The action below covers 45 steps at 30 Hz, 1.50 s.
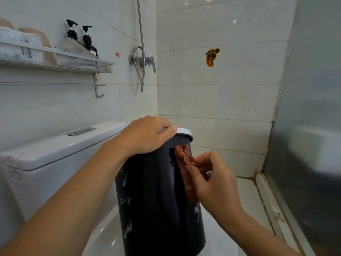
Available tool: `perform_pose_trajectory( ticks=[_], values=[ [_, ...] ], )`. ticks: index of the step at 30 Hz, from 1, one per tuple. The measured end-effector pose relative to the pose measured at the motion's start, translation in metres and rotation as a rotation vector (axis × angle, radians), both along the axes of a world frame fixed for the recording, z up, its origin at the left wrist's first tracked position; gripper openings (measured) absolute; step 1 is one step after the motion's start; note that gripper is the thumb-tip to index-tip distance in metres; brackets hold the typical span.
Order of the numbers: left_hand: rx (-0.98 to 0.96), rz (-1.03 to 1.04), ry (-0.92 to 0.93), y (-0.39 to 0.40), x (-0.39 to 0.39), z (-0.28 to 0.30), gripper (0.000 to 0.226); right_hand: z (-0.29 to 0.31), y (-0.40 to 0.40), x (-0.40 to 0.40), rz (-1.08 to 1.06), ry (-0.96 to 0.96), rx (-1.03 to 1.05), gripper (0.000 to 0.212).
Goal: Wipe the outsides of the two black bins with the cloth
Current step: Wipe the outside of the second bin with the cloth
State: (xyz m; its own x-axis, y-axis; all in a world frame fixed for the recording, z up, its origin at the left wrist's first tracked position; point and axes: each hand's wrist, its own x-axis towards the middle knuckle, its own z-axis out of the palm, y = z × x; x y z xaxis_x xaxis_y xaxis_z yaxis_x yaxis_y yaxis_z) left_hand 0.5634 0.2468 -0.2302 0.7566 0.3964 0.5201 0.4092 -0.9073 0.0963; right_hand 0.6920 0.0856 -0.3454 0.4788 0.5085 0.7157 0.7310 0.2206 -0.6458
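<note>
The left hand grips the upright bin by its rim, while the right hand – pinching the cloth – presses against the bin's right side.

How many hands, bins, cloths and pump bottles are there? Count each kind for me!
Hands: 2, the left hand and the right hand
Black bins: 1, the black bin
Cloths: 1, the reddish cloth
Pump bottles: 2, one beside the other on the shelf
Total: 6

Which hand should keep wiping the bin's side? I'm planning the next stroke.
The right hand: it already presses the cloth against the black bin, while the left hand steadies its rim.
</note>
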Motion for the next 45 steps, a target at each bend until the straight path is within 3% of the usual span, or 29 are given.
perform_pose_trajectory(
  ticks=[12, 16, 22, 27, 31, 36, 40, 45],
  values=[
    [0.003, 0.025, 0.025, 0.001, -0.002, -0.002, 0.048, 0.058, -0.007, 0.047, -0.061, 0.059, -0.058, 0.021],
    [-0.029, -0.045, 0.034, 0.0, -0.001, -0.001, 0.034, 0.08, 0.008, 0.052, -0.093, -0.003, -0.138, 0.016],
    [-0.01, -0.138, 0.072, 0.0, -0.001, 0.001, 0.044, 0.108, 0.024, 0.052, -0.019, 0.272, -0.139, 0.022],
    [-0.028, -0.163, 0.034, 0.003, -0.003, 0.001, 0.072, 0.109, 0.025, 0.045, 0.004, 0.023, -0.204, 0.02],
    [-0.046, -0.143, 0.018, 0.007, 0.0, 0.0, 0.08, 0.115, 0.027, 0.043, 0.086, -0.046, -0.2, 0.021],
    [-0.026, -0.164, -0.02, 0.015, -0.002, -0.004, 0.046, 0.125, 0.027, 0.042, 0.046, -0.218, -0.138, 0.019],
    [-0.027, -0.181, -0.046, 0.019, -0.005, -0.006, 0.033, 0.124, 0.025, 0.047, -0.033, -0.366, -0.128, 0.013],
    [0.018, -0.107, -0.077, 0.019, -0.002, -0.008, 0.024, 0.097, 0.031, 0.044, -0.081, -0.263, -0.16, 0.01]
  ],
)
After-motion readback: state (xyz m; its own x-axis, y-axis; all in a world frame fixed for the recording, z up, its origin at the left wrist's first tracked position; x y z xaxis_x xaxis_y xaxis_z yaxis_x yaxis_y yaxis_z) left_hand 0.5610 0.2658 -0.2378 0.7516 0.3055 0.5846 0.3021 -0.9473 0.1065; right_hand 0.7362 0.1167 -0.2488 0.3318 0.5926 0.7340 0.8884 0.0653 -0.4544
